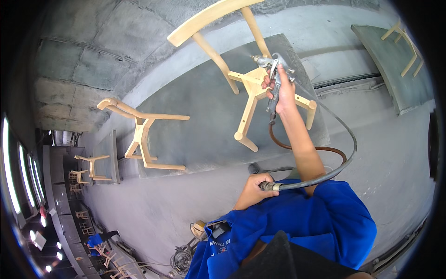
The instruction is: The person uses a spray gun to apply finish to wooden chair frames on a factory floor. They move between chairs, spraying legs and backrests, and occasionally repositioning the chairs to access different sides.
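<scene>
My right hand (284,93) is closed round the grip of a metal spray gun (275,69). The gun's nozzle points left, just over the joint of a bare wooden chair frame (248,116), with a curved top rail and no seat. Lower down, my left hand (254,189) grips a hose (320,180) at its metal coupling, close to my body. This grey hose loops up on the right toward the gun. A brown hose (278,141) hangs from the gun's handle. Whether my finger presses the trigger is hard to tell.
Both the chair frame and a second wooden frame (139,135) rest on a large dark board (195,144). Another board (390,69) with a frame stands at the right. Further frames (93,167) are at the far left. Coiled hoses (183,258) lie on the floor, lower left.
</scene>
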A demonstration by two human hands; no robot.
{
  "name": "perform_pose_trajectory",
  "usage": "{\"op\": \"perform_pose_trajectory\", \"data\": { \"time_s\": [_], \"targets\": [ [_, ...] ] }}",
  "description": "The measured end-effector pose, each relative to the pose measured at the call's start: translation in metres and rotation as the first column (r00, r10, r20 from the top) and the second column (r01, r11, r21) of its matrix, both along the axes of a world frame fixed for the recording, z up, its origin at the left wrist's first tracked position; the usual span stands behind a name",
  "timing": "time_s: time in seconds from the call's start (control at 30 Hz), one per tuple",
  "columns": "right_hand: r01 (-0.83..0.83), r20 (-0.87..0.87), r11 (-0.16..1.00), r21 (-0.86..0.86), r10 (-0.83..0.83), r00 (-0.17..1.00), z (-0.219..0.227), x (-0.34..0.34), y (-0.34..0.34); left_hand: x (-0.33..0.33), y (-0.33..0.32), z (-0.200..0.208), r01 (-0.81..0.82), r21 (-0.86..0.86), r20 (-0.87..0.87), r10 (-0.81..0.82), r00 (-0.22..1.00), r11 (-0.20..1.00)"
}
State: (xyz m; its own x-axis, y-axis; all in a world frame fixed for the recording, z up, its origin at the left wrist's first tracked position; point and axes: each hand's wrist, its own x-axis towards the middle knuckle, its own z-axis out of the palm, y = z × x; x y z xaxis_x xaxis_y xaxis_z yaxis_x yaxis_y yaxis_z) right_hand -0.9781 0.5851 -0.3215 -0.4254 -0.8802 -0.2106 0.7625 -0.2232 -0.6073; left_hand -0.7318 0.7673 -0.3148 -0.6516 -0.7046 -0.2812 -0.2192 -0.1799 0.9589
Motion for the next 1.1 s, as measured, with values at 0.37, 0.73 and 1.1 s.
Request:
{"op": "perform_pose_trajectory", "data": {
  "time_s": [0.37, 0.73, 1.1],
  "targets": [
    [0.200, -0.143, 0.889, 0.411, -0.154, 0.978, -0.130, 0.105, 0.080, 0.125, -0.078, -0.029, 0.330, -0.099, 0.088, -0.322, 0.943, 0.939],
    [0.059, 0.095, 0.653, 0.755, -0.197, 0.976, -0.327, 0.136, 0.119, 0.103, -0.092, -0.078, 0.548, 0.000, 0.310, -0.521, 0.795, 0.836],
    [0.125, 0.231, 0.866, 0.484, -0.265, 0.936, -0.364, 0.154, -0.003, 0.132, -0.089, -0.097, 0.352, 0.187, 0.337, -0.397, 0.854, 0.917]
  ]
}}
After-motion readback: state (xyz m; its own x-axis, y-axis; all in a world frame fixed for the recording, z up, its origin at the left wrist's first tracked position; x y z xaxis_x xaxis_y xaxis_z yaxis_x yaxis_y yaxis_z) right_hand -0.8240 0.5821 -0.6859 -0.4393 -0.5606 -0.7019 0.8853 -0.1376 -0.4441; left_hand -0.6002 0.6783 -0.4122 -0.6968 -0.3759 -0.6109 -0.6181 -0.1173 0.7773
